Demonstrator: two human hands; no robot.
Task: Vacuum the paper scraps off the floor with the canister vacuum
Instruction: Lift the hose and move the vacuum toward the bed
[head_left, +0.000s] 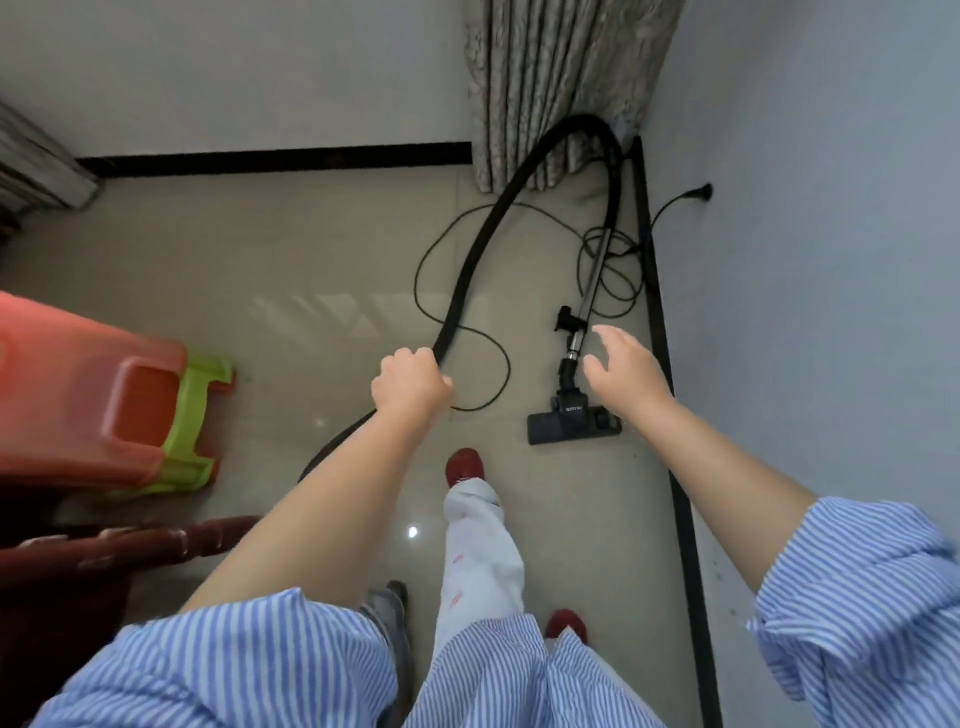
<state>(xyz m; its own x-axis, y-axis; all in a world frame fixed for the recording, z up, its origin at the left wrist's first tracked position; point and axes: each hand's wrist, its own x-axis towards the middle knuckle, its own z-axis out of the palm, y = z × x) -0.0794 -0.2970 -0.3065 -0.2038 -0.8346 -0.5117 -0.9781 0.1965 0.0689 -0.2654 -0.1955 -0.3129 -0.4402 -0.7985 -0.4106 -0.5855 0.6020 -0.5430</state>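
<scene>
Picking up the vacuum wand

Left hand (410, 384) is gripping the hose (485, 234) mid-frame; right hand (626, 371), fingers spread and empty, is hovering beside the wand (592, 291) at right, needing to close on it.

The floor (322, 270) is glossy beige tile that mirrors pale streaks of light and one small bright spot. White walls (234, 67) meet it along a black skirting board (275, 160), which also runs down the right-hand side. A patterned grey curtain (556, 78) hangs in the far corner, its hem reaching the floor. At the left stand stacked plastic stools (98, 395), red over green, with dark reddish wooden furniture (119, 545) just below them.
</scene>
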